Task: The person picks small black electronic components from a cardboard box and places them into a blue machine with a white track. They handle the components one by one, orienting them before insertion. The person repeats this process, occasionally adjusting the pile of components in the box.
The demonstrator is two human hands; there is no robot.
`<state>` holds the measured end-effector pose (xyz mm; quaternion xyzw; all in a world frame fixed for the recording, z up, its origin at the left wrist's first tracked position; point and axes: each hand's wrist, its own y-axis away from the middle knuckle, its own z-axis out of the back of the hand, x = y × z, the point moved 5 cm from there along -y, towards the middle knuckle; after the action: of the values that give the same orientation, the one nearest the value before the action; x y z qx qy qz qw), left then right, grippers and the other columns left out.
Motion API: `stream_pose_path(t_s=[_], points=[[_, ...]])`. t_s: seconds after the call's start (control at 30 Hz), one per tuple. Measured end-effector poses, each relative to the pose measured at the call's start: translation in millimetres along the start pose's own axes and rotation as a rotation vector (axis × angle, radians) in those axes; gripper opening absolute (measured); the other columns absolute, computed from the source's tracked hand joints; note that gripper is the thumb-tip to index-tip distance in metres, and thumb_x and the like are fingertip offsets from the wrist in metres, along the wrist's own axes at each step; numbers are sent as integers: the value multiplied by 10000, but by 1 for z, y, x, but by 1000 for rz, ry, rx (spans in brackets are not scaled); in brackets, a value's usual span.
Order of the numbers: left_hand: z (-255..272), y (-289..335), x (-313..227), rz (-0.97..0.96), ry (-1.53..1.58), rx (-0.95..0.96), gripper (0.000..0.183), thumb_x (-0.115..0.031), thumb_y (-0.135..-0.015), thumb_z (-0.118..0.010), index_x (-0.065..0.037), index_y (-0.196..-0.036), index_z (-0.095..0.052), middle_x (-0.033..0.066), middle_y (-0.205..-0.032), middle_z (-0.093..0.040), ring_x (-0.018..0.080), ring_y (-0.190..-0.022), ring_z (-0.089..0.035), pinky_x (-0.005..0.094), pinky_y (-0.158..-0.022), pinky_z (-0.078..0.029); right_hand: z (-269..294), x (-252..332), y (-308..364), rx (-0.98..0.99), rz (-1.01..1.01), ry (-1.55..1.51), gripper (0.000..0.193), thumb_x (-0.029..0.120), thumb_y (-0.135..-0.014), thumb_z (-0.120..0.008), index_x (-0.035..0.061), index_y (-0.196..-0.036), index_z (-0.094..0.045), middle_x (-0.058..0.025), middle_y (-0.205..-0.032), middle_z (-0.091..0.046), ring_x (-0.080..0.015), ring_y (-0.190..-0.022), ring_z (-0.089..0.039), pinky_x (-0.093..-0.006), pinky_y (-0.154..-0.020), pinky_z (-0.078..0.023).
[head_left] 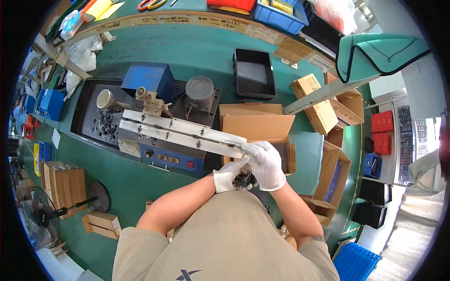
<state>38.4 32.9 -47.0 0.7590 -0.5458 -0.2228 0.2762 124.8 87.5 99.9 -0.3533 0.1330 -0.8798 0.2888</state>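
Head view: a bunch of dark pieces (245,181) is held in the curled left hand (227,177), just below the rail's (183,139) right end. Right hand (267,166) is placed at that end; whether anything is pinched can't be told. Judged partway: one bunch gathered, loose black bits (107,122) left unhandled beyond the rail's left end.
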Motion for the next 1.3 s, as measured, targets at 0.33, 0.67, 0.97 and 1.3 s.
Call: stream_pose_path(t_s=[0.33,0.67,0.97,1.3], points=[[1,-2,-3,17,18,-43,498,-581,-1044,-453,-149,-1146,-678,51,-1040,-730,221,-904,-688,415,-767,-580,15,12,20,535,-126,-85,315,210,-742,-766,97,-1031,-712,-135,-1009,-684,-365,-859,-629,-473,-801,-504],[5,-17,4,75,-43,39,481,-620,-1007,-501,-181,-1048,-696,23,-960,-743,199,-838,-702,416,-740,-590,-5,14,46,662,-24,236,173,249,-807,-708,157,-951,-737,-69,-929,-658,-293,-927,-608,-427,-804,-465],[-9,2,-2,16,-100,156,313,-416,-1076,-482,-165,-1063,-667,23,-898,-699,158,-770,-675,270,-575,-523,4,-32,64,230,-778,-357,172,177,-944,-717,16,-1004,-709,-94,-921,-720,-215,-854,-684,-351,-786,-557],[-13,8,-5,-55,-189,273,350,-421,-1076,-475,-124,-1092,-659,54,-926,-704,186,-787,-679,291,-613,-509,12,-35,60,171,-855,-399,166,137,-952,-676,-2,-1033,-718,-122,-933,-734,-199,-835,-710,-326,-788,-566]])
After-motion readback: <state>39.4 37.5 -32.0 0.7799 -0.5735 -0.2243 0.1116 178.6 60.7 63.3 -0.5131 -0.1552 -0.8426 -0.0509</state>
